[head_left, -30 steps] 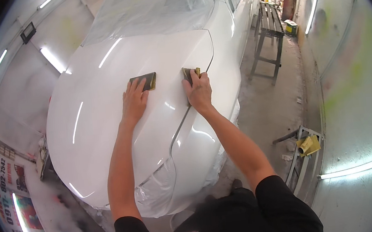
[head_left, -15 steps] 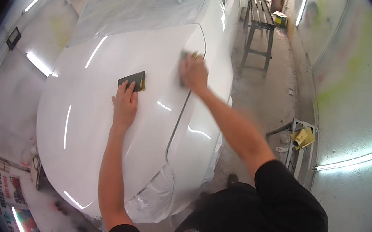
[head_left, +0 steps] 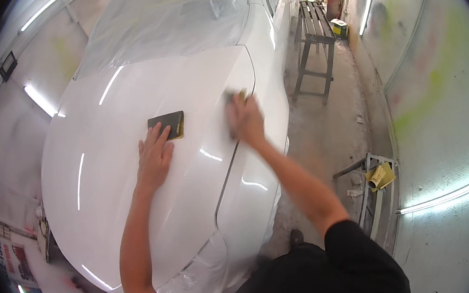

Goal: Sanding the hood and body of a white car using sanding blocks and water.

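Head cam: left fisheye of the side-by-side pair, riding on the wearer's head. It's facing forward and tilting down over the white car hood (head_left: 192,179), looking from above its front end, about arm's reach off. Left forearm (head_left: 136,242) and right forearm (head_left: 301,179) are rising from below. Masked windshield (head_left: 175,21) is filling top center; painted wall (head_left: 437,114) is curving along the right.

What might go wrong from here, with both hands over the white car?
The left hand has only fingers on the flat dark grey rectangular pad with a yellowish edge, so it might slip on the glossy white hood. The blurred right hand holds a second dark pad close to the narrow dark panel seam; its edge might catch there.
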A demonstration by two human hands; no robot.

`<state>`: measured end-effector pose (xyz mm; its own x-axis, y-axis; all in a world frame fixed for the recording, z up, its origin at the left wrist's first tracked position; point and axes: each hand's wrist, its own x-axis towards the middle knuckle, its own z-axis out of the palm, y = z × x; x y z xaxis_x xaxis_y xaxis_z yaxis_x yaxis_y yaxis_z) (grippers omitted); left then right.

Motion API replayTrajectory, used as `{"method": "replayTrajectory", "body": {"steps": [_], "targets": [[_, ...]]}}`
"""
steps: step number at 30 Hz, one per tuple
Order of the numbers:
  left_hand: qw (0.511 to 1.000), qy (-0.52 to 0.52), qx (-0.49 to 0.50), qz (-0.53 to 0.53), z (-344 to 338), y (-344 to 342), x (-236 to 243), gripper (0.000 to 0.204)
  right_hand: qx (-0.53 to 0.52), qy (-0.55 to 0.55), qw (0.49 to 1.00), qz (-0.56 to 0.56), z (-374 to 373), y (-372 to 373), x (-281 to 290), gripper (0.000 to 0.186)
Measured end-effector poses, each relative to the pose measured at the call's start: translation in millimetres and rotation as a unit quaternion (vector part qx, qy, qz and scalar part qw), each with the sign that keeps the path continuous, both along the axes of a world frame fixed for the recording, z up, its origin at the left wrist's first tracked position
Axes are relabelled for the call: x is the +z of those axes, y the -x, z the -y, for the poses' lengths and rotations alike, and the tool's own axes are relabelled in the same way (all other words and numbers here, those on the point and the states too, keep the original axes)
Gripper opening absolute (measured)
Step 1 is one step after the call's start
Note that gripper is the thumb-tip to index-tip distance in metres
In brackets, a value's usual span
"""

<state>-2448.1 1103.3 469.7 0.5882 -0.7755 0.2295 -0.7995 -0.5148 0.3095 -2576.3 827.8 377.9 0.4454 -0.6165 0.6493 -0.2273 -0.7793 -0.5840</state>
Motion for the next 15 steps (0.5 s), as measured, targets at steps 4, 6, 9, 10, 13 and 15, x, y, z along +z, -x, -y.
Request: {"method": "replayTrajectory", "body": {"steps": [4,6,9,10,13,15], "targets": [[0.999,-0.009,0.029,0.014,-29.0,0.8,13.1,0.054,0.129,0.013,0.991,0.037,-70.2,19.6,-6.4,0.059],[1.000,0.000,0.014,0.012,-15.0,3.1,12.8,0.054,0.061,0.036,0.996,0.057,13.5,-17.3,19.6,0.047],[0.999,0.019,-0.035,-0.006,40.5,10.5,6.4,0.054,-0.086,-0.007,0.996,-0.009,163.1,-23.0,61.4,0.035],[0.999,0.019,-0.042,-0.009,47.8,11.6,2.3,0.054,-0.103,0.002,0.995,-0.006,168.7,-19.7,52.5,0.037],[1.000,0.000,-0.007,-0.005,16.8,2.7,1.5,0.053,-0.032,-0.005,0.999,0.020,65.5,-23.9,12.5,0.040],[0.999,-0.007,0.037,0.005,-26.4,7.9,13.6,0.053,0.094,0.028,0.993,0.062,-38.0,0.9,-3.5,0.042]]}}
